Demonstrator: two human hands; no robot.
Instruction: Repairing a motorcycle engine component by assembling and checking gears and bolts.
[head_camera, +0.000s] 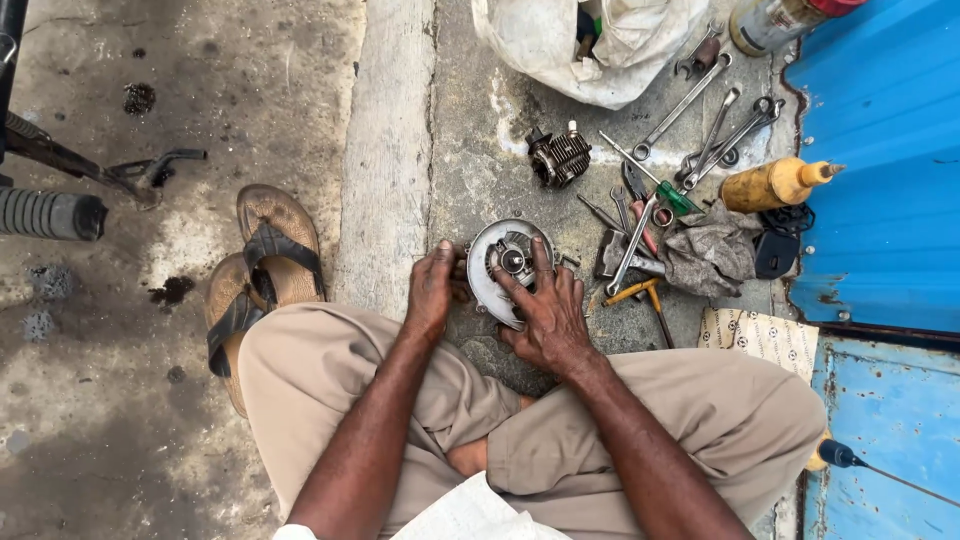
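Observation:
I sit cross-legged on a concrete floor with a round grey metal engine part in front of my knees. My right hand lies spread over its right side, fingers reaching onto its face near the central hub. Gripping the part's left edge is my left hand, fingers curled around the rim. A small finned engine cylinder lies on the floor beyond it.
Spanners, pliers, a hammer and a grey rag lie scattered to the right. A yellow oil bottle lies by a blue metal door. A white sack is at the top, brown sandals to the left.

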